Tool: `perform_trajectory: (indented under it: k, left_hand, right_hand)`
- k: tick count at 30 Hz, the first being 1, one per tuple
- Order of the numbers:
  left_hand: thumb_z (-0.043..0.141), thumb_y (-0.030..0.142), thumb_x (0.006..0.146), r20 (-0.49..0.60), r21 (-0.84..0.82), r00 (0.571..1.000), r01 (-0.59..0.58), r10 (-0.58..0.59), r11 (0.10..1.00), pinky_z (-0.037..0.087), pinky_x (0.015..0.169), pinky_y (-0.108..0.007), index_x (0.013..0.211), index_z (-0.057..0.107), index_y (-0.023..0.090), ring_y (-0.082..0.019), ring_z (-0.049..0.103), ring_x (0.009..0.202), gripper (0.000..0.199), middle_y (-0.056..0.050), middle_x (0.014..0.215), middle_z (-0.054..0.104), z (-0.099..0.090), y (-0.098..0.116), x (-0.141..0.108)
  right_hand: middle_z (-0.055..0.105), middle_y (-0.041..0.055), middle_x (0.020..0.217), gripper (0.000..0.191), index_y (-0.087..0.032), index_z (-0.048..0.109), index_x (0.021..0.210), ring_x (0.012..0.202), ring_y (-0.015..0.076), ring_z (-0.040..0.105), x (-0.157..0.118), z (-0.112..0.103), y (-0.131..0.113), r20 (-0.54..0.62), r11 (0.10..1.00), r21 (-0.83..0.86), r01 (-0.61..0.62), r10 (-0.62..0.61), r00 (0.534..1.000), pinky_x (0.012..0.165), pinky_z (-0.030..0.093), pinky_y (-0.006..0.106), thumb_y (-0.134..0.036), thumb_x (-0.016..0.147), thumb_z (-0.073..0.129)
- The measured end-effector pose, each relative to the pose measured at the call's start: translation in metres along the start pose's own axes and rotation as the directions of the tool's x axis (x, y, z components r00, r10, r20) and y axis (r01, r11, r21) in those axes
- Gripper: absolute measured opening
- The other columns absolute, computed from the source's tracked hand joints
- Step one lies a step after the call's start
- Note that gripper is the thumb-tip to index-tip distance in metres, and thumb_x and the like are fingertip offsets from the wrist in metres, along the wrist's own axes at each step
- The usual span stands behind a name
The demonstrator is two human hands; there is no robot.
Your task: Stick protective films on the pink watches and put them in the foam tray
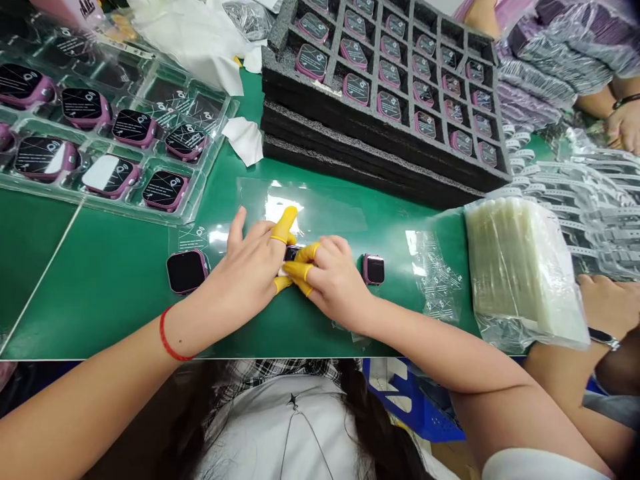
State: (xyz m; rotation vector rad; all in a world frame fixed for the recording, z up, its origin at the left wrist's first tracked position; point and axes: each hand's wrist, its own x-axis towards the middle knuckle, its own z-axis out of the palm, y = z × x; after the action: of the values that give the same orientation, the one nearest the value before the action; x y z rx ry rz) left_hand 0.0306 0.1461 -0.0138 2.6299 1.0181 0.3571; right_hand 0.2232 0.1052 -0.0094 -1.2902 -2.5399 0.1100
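Observation:
My left hand (250, 267), with yellow finger cots and a red bracelet at the wrist, closes its thumb and finger on a small watch (291, 253). Most of that watch is hidden by my fingers. From the right, my right hand (335, 277), also in yellow cots, pinches something small and white against the watch. A purple watch with a dark screen (187, 272) lies on the green table left of my hands. Another, smaller watch (374, 269) lies to the right of them.
At the left stands a clear tray (195, 217) of watches. Stacked black foam trays (370, 150) hold more at the back. A wrapped pale stack (520, 267) and other people's hands are on the right. Clear film (330, 207) lies behind my hands.

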Motion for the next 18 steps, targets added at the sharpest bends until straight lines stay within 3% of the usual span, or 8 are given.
perform_trajectory:
  k: [4,9,13,18]
  left_hand:
    - [0.051,0.010,0.083,-0.010,0.010,1.000,-0.023,0.024,1.000,0.017,0.116,-0.066,0.102,0.048,0.018,-0.026,0.050,0.113,0.021,-0.007,0.098,0.058,0.001,0.000,-0.003]
    - [0.053,0.012,0.084,-0.030,0.025,1.000,-0.007,0.008,1.000,0.020,0.114,-0.066,0.119,0.043,0.016,-0.026,0.050,0.109,0.037,-0.006,0.093,0.056,0.001,0.003,-0.002]
    - [0.051,0.010,0.083,-0.027,0.029,1.000,0.010,-0.009,1.000,0.020,0.114,-0.066,0.126,0.039,0.013,-0.026,0.051,0.105,0.046,-0.006,0.091,0.056,-0.001,0.004,-0.002]
    - [0.050,0.008,0.082,-0.037,0.037,0.999,0.005,-0.004,0.999,0.019,0.114,-0.065,0.126,0.039,0.013,-0.026,0.052,0.107,0.046,-0.007,0.095,0.059,0.002,0.003,-0.001]
  right_hand:
    - [0.061,0.0060,0.085,0.015,-0.020,0.072,0.084,0.086,0.0194,0.045,-0.012,-0.006,0.002,-0.033,1.000,-0.016,0.019,-0.019,0.999,0.091,0.034,0.038,-0.019,0.091,0.058]
    - [0.063,0.0059,0.085,0.018,-0.019,0.073,0.089,0.085,0.0192,0.047,0.004,-0.001,0.016,-0.131,0.993,-0.095,-0.075,0.062,0.989,0.086,0.035,0.037,-0.020,0.093,0.055]
    - [0.064,0.0055,0.087,0.019,-0.020,0.072,0.089,0.086,0.0194,0.046,0.008,0.003,0.013,-0.099,0.998,-0.064,0.003,-0.009,0.995,0.089,0.035,0.039,-0.019,0.093,0.053]
    - [0.065,0.0054,0.089,0.019,-0.020,0.071,0.080,0.090,0.0192,0.048,-0.010,-0.001,0.002,-0.033,0.997,-0.008,0.073,-0.073,0.997,0.095,0.034,0.041,-0.019,0.091,0.056]
